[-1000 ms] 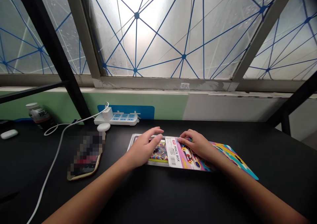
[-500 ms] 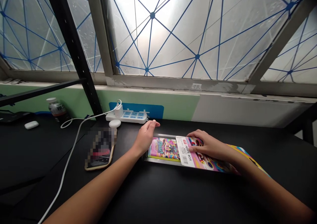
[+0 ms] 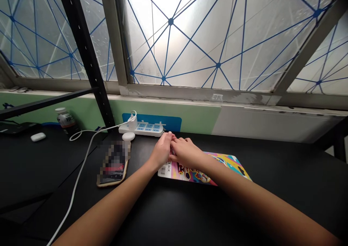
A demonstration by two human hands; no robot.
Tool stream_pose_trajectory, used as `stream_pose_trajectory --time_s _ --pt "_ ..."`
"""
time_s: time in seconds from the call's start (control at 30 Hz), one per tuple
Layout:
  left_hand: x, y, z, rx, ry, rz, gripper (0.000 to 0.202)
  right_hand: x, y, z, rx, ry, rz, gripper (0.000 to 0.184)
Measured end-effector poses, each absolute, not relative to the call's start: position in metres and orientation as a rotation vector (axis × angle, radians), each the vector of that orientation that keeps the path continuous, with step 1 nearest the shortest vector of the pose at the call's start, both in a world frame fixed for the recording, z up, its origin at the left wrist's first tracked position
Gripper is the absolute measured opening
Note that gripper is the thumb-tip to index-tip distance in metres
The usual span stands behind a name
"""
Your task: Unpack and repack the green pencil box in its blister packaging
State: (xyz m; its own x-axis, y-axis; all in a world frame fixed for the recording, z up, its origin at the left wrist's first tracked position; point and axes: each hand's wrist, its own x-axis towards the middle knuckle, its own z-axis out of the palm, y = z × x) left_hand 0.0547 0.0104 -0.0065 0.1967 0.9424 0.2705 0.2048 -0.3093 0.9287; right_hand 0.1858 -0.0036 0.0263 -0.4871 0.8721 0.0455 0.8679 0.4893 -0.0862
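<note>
Head view, left hand [image 3: 162, 152] and right hand [image 3: 185, 152] touching, both pinching the pencil box [image 3: 206, 168] end, black table [image 3: 168, 209]

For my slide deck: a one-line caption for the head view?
Both hands, left hand and right hand, meet at the pencil box end on a black desk.

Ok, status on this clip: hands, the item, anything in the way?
Left hand and right hand together at the left end of the pencil box, grip hidden. Box flat on the black desk. Phone and power strip close by, apart from it.
</note>
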Motion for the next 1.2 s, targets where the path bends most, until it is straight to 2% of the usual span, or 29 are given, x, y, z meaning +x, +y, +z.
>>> stream_pose_trajectory --time_s 0.1,0.2,0.4,0.73,1.0,1.2 --pt "0.054 0.005 -0.007 1.828 1.141 1.097 0.039 0.205 -0.01 0.031 -1.546 -2.627 0.041 0.044" --pt "0.054 -0.002 -0.007 2.189 1.267 0.906 0.043 0.245 -0.022 0.032 -1.591 -2.557 0.082 0.043" --pt "0.056 -0.006 -0.005 2.488 1.366 0.693 0.03 0.31 -0.042 0.016 -1.743 -2.215 0.315 0.041" --pt "0.054 -0.021 0.031 2.971 1.428 0.881 0.019 0.306 -0.052 0.018 -1.405 -2.139 -0.379 0.035" --pt "0.048 -0.033 0.049 3.076 1.199 0.771 0.007 0.295 -0.077 0.025 -1.441 -2.171 -0.476 0.025" --pt "0.047 -0.033 0.052 3.017 1.228 0.706 0.02 0.286 -0.085 0.032 -1.422 -2.245 -0.482 0.022"
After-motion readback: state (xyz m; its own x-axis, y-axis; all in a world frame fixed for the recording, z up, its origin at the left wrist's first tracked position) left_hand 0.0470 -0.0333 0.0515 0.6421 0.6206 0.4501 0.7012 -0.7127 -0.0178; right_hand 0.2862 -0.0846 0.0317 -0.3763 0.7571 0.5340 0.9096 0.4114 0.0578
